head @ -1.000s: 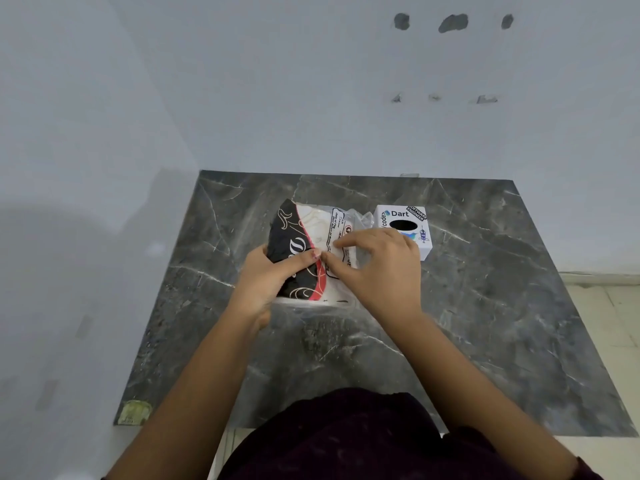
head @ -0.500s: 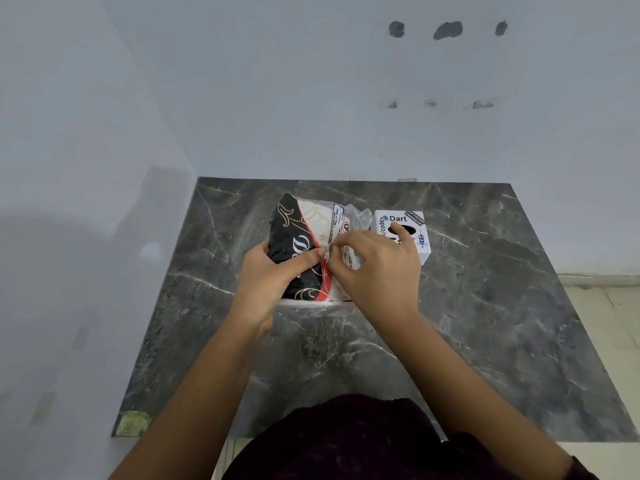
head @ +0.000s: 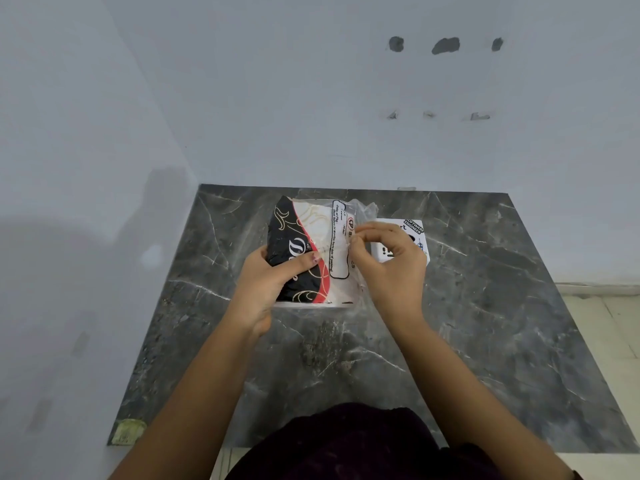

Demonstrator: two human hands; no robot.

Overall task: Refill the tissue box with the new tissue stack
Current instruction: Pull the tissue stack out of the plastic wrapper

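Observation:
A tissue pack [head: 304, 237] in black, red and white plastic wrap is held above the dark marble table [head: 485, 323]. My left hand [head: 266, 282] grips its left side, thumb across the black print. My right hand [head: 388, 265] pinches the clear plastic wrap at the pack's right edge, and loose film sticks up behind the fingers. The white tissue box [head: 412, 237], with stickers on top, stands on the table just right of the pack, mostly hidden behind my right hand.
White walls close off the table on the left and at the back. A small greenish patch [head: 129, 432] sits at the table's near left corner. A tiled floor [head: 606, 327] shows at the right.
Both hands have lifted the pack a little and tilted it up. My right hand has shifted right, pulling at the plastic, and now covers more of the tissue box.

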